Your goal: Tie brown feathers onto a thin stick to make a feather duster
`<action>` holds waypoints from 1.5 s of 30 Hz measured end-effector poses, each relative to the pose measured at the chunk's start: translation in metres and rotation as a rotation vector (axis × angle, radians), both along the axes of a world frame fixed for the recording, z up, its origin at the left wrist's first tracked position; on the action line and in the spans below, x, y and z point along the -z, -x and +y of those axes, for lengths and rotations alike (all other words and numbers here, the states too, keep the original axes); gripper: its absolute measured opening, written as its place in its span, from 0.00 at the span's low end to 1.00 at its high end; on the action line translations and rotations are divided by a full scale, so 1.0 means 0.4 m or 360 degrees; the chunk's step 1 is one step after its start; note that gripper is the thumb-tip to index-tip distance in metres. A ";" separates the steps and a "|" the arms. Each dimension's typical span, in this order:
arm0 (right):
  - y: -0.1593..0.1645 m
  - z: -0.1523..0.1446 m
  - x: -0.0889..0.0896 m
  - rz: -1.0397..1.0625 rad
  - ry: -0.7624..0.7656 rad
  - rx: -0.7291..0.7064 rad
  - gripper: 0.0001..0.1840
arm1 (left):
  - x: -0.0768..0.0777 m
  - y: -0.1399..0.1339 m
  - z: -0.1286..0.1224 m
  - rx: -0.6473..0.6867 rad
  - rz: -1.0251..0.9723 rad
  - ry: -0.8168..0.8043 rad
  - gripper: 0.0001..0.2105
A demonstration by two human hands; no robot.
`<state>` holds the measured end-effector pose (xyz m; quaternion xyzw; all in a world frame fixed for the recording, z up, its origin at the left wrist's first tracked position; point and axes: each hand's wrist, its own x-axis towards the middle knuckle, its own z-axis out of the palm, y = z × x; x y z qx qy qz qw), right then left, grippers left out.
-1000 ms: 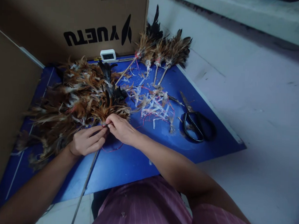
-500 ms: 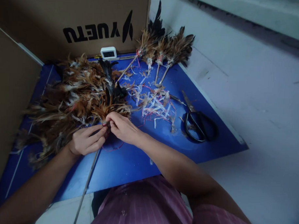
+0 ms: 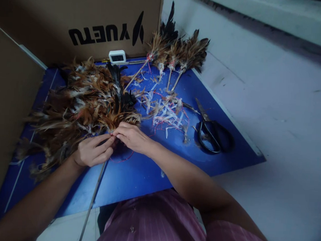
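Note:
A feather duster with brown and black feathers (image 3: 121, 110) lies on the table, its thin stick (image 3: 94, 193) running down past the front edge. My left hand (image 3: 95, 150) is closed around the duster where the feathers meet the stick, with thumb and fingertips pinched at the binding. Touching it there, my right hand (image 3: 132, 136) pinches at the same spot, where a bit of red string shows between the fingertips. A loop of red string (image 3: 122, 161) trails onto the table below the hands. The fingers hide most of the binding.
Loose brown feathers (image 3: 71, 96) heap at the left. Black-handled scissors (image 3: 211, 131) lie right, beside white strips and red string scraps (image 3: 168, 115). Several feather bundles on sticks (image 3: 181, 52) lean at the back, near a small white digital display (image 3: 117, 57) and a cardboard box (image 3: 106, 13).
My right hand's fingers have shifted slightly, closing down against the left fingertips at the binding. My left hand and the duster stay nearly still.

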<state>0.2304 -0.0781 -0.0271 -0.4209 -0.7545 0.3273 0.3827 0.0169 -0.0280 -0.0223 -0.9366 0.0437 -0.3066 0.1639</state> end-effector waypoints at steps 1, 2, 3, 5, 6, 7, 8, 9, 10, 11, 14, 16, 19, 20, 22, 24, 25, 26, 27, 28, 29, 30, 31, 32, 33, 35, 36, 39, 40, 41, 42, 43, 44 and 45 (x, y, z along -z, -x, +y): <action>0.000 0.001 0.001 0.0001 0.0012 -0.0002 0.09 | -0.004 -0.002 -0.001 -0.0001 0.0004 0.0000 0.04; 0.001 0.002 0.003 -0.0007 0.0018 -0.0003 0.09 | -0.007 -0.005 -0.002 -0.0005 0.0007 -0.0009 0.04; 0.001 0.002 0.004 -0.0025 0.0017 -0.0003 0.09 | -0.010 -0.007 -0.002 -0.0003 0.0007 -0.0024 0.04; 0.003 0.003 0.007 -0.0096 -0.0006 0.0007 0.09 | -0.012 -0.009 -0.002 0.0008 0.0004 -0.0055 0.04; 0.004 0.003 0.007 -0.0141 -0.0019 0.0011 0.09 | -0.011 -0.008 -0.001 0.0012 -0.0001 -0.0061 0.04; 0.006 0.003 0.007 -0.0186 -0.0029 0.0016 0.09 | -0.009 -0.006 0.000 0.0012 -0.0003 -0.0049 0.04; 0.008 0.002 0.006 -0.0229 -0.0030 0.0023 0.08 | -0.006 -0.003 0.001 0.0002 -0.0001 -0.0013 0.04; 0.009 0.001 0.004 -0.0267 -0.0021 0.0033 0.08 | -0.003 0.000 0.002 -0.0011 0.0001 0.0043 0.04; 0.012 0.000 0.002 -0.0296 -0.0005 0.0047 0.08 | 0.001 0.004 0.004 -0.0023 0.0002 0.0112 0.05; 0.014 0.000 0.000 -0.0315 0.0015 0.0062 0.08 | 0.004 0.007 0.006 -0.0032 -0.0001 0.0182 0.05; 0.022 0.001 0.000 -0.0311 0.0057 0.0106 0.07 | 0.013 0.011 0.010 -0.0040 -0.0008 0.0254 0.07; 0.027 0.005 0.002 -0.0273 0.0059 0.0129 0.06 | 0.015 0.007 0.011 -0.0052 0.0001 0.0210 0.07; 0.029 0.010 0.003 -0.0202 0.0099 0.0165 0.05 | 0.015 0.001 0.010 -0.0081 -0.0011 0.0178 0.07; 0.029 0.011 0.002 -0.0166 0.0131 0.0181 0.05 | 0.014 0.001 0.009 -0.0097 -0.0016 0.0196 0.08; 0.025 0.009 -0.001 -0.0062 0.0224 0.0209 0.05 | 0.013 0.003 0.010 -0.0153 0.0000 0.0273 0.08; 0.019 0.006 -0.005 0.0067 0.0311 0.0208 0.06 | 0.012 0.008 0.011 -0.0187 0.0021 0.0310 0.08; 0.017 0.004 -0.006 0.0121 0.0326 0.0185 0.07 | 0.012 0.010 0.012 -0.0183 0.0021 0.0281 0.08; 0.014 0.003 -0.007 0.0159 0.0313 0.0155 0.09 | 0.012 0.011 0.012 -0.0165 0.0011 0.0220 0.07; 0.013 0.002 -0.007 0.0181 0.0275 0.0129 0.12 | 0.012 0.012 0.013 -0.0144 -0.0004 0.0145 0.06; 0.012 0.002 -0.007 0.0187 0.0219 0.0107 0.13 | 0.012 0.012 0.012 -0.0134 -0.0017 0.0079 0.05; 0.012 0.002 -0.006 0.0181 0.0164 0.0094 0.13 | 0.011 0.011 0.012 -0.0136 -0.0022 0.0030 0.05; 0.013 0.003 -0.005 0.0169 0.0120 0.0089 0.13 | 0.010 0.010 0.011 -0.0149 -0.0016 0.0000 0.05; 0.014 0.004 -0.004 0.0157 0.0092 0.0092 0.12 | 0.009 0.008 0.010 -0.0155 -0.0008 -0.0021 0.04; 0.015 0.006 -0.003 0.0143 0.0077 0.0094 0.11 | 0.007 0.006 0.009 -0.0160 0.0000 -0.0035 0.04; 0.017 0.007 -0.002 0.0129 0.0072 0.0095 0.11 | 0.005 0.004 0.009 -0.0167 0.0005 -0.0043 0.04; 0.019 0.010 0.000 0.0091 0.0072 0.0104 0.09 | -0.001 0.001 0.007 -0.0171 0.0008 -0.0038 0.04; 0.020 0.010 0.001 0.0060 0.0075 0.0111 0.08 | -0.004 -0.001 0.006 -0.0159 0.0010 -0.0031 0.04; 0.022 0.010 -0.003 -0.0059 0.0114 0.0141 0.06 | -0.009 -0.002 0.003 -0.0189 0.0031 0.0035 0.06; 0.022 0.009 -0.005 -0.0094 0.0134 0.0148 0.06 | -0.009 -0.001 0.002 -0.0221 0.0030 0.0071 0.07; 0.023 0.008 -0.008 -0.0121 0.0153 0.0151 0.05 | -0.007 0.001 0.001 -0.0256 0.0026 0.0115 0.09; 0.023 0.007 -0.011 -0.0143 0.0171 0.0153 0.05 | -0.005 0.003 0.000 -0.0285 0.0023 0.0163 0.10; 0.023 0.006 -0.014 -0.0158 0.0185 0.0155 0.05 | -0.002 0.006 0.000 -0.0294 0.0025 0.0209 0.10; 0.023 0.005 -0.016 -0.0171 0.0193 0.0156 0.05 | 0.001 0.009 0.000 -0.0300 0.0031 0.0258 0.11; 0.024 0.005 -0.017 -0.0183 0.0196 0.0161 0.05 | 0.006 0.012 0.001 -0.0320 0.0039 0.0313 0.11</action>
